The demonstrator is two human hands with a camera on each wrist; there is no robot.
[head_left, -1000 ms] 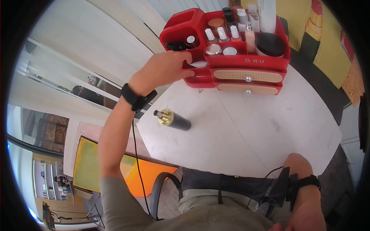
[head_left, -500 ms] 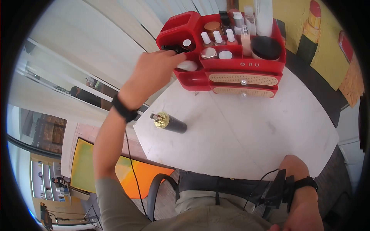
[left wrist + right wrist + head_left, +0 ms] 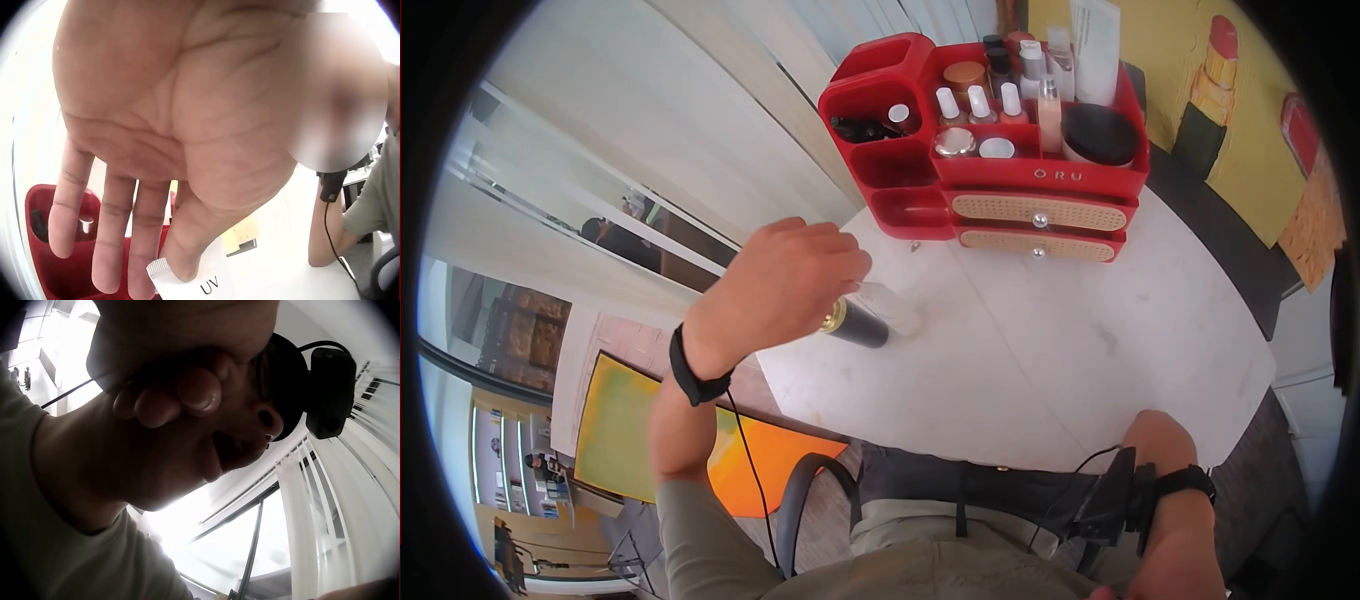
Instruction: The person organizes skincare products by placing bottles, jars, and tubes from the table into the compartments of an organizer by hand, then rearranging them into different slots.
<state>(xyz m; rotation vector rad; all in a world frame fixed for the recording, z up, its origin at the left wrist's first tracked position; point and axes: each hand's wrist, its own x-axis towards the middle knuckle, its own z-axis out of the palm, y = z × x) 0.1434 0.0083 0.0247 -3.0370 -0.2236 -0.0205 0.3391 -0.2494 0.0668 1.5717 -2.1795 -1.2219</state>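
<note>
My left hand (image 3: 785, 285) pinches a white tube (image 3: 887, 308) between thumb and fingers, over the left part of the white table (image 3: 1020, 360). In the left wrist view the tube (image 3: 206, 281) shows a ridged end and the letters "UV", with the thumb across it. Partly behind this hand is a dark bottle with a gold collar (image 3: 860, 325). My right hand (image 3: 187, 350) is raised near the chin, fingers curled loosely and nothing in them. The right elbow is at the table's near edge. A red cosmetics organizer (image 3: 1090, 168) stands at the back.
The organizer carries nail polish bottles (image 3: 978, 105), a black-lidded jar (image 3: 1098, 135) and a tall white tube (image 3: 1096, 50), above two woven-front drawers (image 3: 1040, 212). Blinds (image 3: 730, 120) border the left side. A cable (image 3: 750, 460) hangs from the left wrist.
My left hand has lifted the white tube out of the organizer's left compartment and brought it down toward me, over the dark bottle. The right arm has hardly moved.
</note>
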